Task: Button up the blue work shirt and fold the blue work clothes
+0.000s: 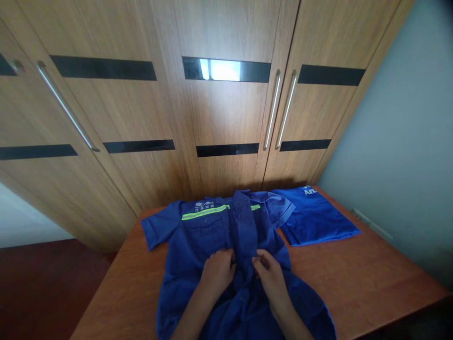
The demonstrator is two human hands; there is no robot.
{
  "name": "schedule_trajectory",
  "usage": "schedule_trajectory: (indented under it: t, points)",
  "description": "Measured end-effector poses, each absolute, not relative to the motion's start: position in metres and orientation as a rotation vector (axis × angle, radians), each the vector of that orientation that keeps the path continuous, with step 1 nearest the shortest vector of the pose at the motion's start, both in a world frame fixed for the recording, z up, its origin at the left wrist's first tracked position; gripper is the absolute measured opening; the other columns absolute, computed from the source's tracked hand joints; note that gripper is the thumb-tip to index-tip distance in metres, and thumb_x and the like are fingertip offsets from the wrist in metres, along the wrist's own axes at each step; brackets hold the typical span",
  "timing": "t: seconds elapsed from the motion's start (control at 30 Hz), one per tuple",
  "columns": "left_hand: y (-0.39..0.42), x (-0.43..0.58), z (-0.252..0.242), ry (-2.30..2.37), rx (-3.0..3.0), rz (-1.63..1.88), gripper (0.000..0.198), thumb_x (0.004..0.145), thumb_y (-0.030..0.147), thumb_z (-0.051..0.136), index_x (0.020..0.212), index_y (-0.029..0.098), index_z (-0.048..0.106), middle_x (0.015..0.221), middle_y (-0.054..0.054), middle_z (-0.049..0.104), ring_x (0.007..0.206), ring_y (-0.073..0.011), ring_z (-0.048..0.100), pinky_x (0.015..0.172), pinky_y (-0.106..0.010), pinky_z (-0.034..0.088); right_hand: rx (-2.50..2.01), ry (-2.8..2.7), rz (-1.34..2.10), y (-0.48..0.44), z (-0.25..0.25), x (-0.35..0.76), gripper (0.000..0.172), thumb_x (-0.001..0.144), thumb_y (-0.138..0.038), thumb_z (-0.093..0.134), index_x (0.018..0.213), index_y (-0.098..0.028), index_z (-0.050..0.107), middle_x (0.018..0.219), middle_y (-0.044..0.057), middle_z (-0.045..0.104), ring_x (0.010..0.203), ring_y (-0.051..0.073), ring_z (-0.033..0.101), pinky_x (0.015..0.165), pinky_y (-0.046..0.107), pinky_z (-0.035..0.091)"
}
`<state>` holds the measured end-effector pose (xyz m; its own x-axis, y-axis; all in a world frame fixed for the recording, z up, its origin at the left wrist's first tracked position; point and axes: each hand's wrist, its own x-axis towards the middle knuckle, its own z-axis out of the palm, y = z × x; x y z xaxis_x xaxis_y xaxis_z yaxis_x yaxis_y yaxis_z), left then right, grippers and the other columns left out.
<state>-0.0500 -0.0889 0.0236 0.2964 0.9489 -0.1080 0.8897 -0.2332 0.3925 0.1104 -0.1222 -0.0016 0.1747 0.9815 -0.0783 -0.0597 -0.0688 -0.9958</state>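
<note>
A dark blue short-sleeved shirt (198,245) lies front up, its collar toward the wardrobe and a yellow-green reflective stripe across the chest. My left hand (220,269) is closed on the edge of the front opening, near the middle of the shirt. Opposite it, my right hand (269,271) pinches the other side of the front placket, fingers bent. A short gap of bunched cloth lies between the two hands. The fingertips are partly hidden in the fabric.
The shirt rests on a reddish-brown wooden table (120,293). A folded brighter blue garment (318,217) with white letters lies at the back right, by the shirt's sleeve. Behind stands a wooden wardrobe (226,113) with metal handles; a pale wall (399,141) is on the right.
</note>
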Motion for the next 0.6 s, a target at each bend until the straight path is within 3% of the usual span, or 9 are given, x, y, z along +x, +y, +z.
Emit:
schedule_trajectory:
  t: [0.23,0.33,0.43,0.6]
  points:
    - [-0.079,-0.065,0.028,1.595,2.056,0.515,0.016,0.075,0.01,0.054,0.079,0.022,0.063,0.076,0.0,0.066,0.07,-0.0144,0.061,0.062,-0.021,0.038,-1.267,-1.087,1.1,-0.106,0.014,0.1,0.02,0.074,-0.036,0.061,0.072,-0.017,0.066,0.064,0.0,0.061,0.058,0.014,0.05,0.054,0.024,0.039]
    - [-0.071,-0.071,0.042,1.52,1.885,0.803,0.011,0.081,0.022,0.053,0.077,0.02,0.063,0.068,0.001,0.063,0.065,-0.0149,0.059,0.06,-0.022,0.04,-1.246,-1.172,1.095,-0.098,0.025,0.096,0.021,0.076,-0.034,0.058,0.069,-0.017,0.067,0.07,0.002,0.065,0.062,0.015,0.053,0.057,0.025,0.042]
    - [-0.064,-0.073,0.057,1.417,1.688,1.008,0.019,0.082,0.035,0.055,0.076,0.018,0.062,0.065,0.001,0.062,0.061,-0.0151,0.058,0.058,-0.023,0.043,-1.232,-1.247,1.074,-0.09,0.036,0.089,0.023,0.078,-0.034,0.056,0.068,-0.017,0.067,0.068,0.001,0.065,0.061,0.015,0.053,0.057,0.024,0.042]
    - [-0.059,-0.067,0.068,1.299,1.425,1.06,0.026,0.077,0.043,0.06,0.075,0.017,0.061,0.061,0.001,0.061,0.054,-0.0139,0.058,0.051,-0.023,0.045,-1.213,-1.27,1.026,-0.081,0.043,0.078,0.024,0.078,-0.036,0.056,0.075,-0.016,0.069,0.067,0.001,0.064,0.061,0.015,0.053,0.058,0.024,0.043]
